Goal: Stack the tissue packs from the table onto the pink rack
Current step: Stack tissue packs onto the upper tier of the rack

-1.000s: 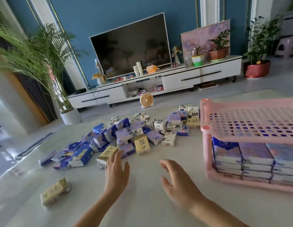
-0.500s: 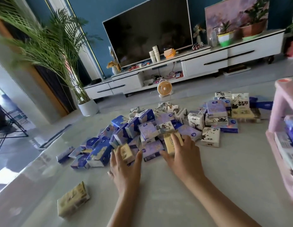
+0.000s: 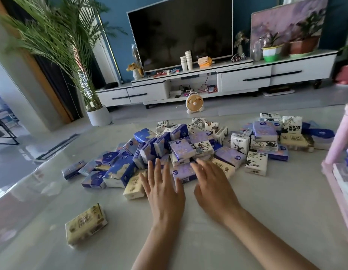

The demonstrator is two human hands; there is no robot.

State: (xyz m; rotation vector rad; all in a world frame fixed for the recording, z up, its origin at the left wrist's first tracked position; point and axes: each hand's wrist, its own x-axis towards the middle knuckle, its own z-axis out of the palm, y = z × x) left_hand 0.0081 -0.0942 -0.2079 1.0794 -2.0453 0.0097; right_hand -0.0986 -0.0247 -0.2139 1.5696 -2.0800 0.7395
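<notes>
We note left hand [image 3: 163, 189] and right hand [image 3: 213, 185], grip open and empty, at the near edge of the tissue packs [image 3: 188, 148] heaped on the tabletop [image 3: 276, 211]; next, we judge: seize packs for the pink rack [image 3: 342, 137], right.

Bright daylight enters from the left, laying pale glare on the glossy desk [image 3: 42, 191]. Wide-angle distortion bends the edges, where palm leaves [image 3: 52, 39] and the pink rack [image 3: 336, 141] blur softly.
</notes>
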